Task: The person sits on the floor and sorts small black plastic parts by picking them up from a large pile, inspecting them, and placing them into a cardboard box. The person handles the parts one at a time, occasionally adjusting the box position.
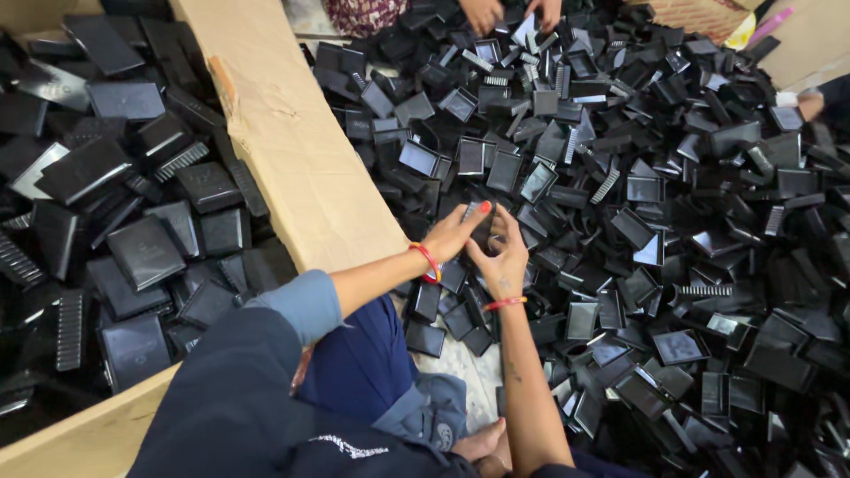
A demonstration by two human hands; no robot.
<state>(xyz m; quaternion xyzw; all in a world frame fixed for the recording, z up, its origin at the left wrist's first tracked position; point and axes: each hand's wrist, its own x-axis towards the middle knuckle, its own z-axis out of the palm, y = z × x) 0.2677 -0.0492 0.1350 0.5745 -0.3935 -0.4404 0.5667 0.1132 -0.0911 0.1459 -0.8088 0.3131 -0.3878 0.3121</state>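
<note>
My left hand (453,232) and my right hand (503,257) meet over a big heap of small black plastic parts (673,221) on the floor. Together they grip one small black plastic piece (482,215) between the fingertips. Each wrist wears a red band. Both forearms reach out from my lap, the left in a rolled blue sleeve.
A large cardboard box (301,159) at left holds finished black square cases (146,252). Another person's hands (482,13) work at the far edge of the heap. My foot (482,440) rests on the pale floor (456,358) near my knees.
</note>
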